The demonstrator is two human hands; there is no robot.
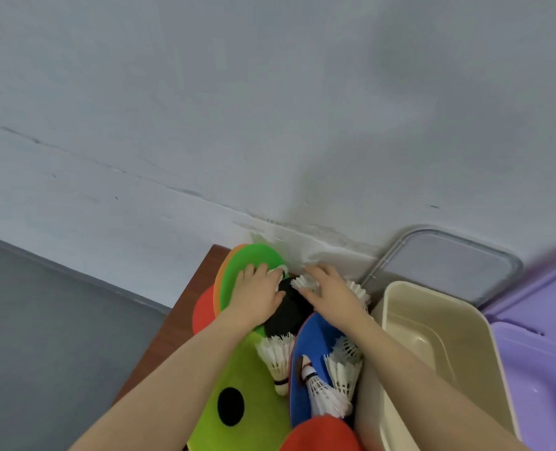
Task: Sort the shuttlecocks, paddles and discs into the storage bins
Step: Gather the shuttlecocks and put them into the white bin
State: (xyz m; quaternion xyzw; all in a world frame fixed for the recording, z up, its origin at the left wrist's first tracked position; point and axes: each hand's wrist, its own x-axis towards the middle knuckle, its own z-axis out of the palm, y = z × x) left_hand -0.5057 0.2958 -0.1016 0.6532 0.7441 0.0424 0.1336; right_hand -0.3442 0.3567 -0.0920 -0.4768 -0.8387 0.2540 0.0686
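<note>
Left fingers (271, 271) pinching shuttlecock (278, 270); right fingers (315, 273) on another shuttlecock (302, 283).

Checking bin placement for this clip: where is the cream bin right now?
In the head view the cream bin sits at lower right, right of the blue paddle and its shuttlecocks, with the purple bin on its far right side.
</note>
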